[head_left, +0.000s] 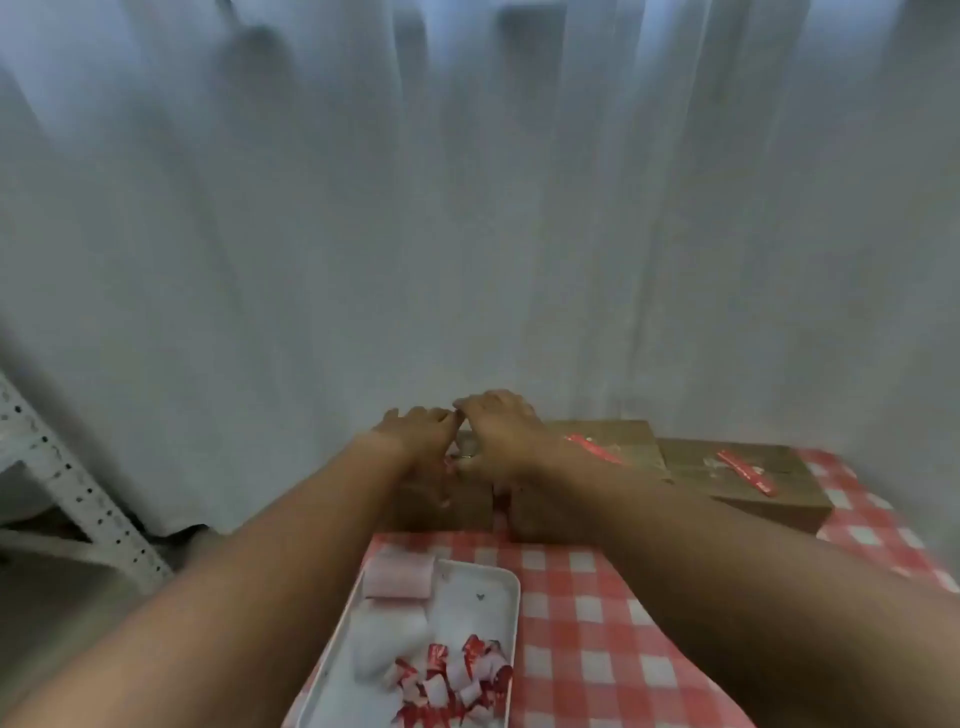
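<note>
White curtain (467, 208) behind checked counter (597, 623). Left hand (415, 436) & right hand (498, 431) meet atop brown box (447, 506), fingers bent; blurred, can't tell if gripping anything. Second box (618, 436), third box (748, 483) right of it; tray (511, 597) w/ scraps (457, 680) nearer, cut off.

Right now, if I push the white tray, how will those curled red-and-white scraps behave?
The scraps look thin and curled, so probably light and floppy. Heaped loose in the low-rimmed tray, they may slide or spill.
</note>
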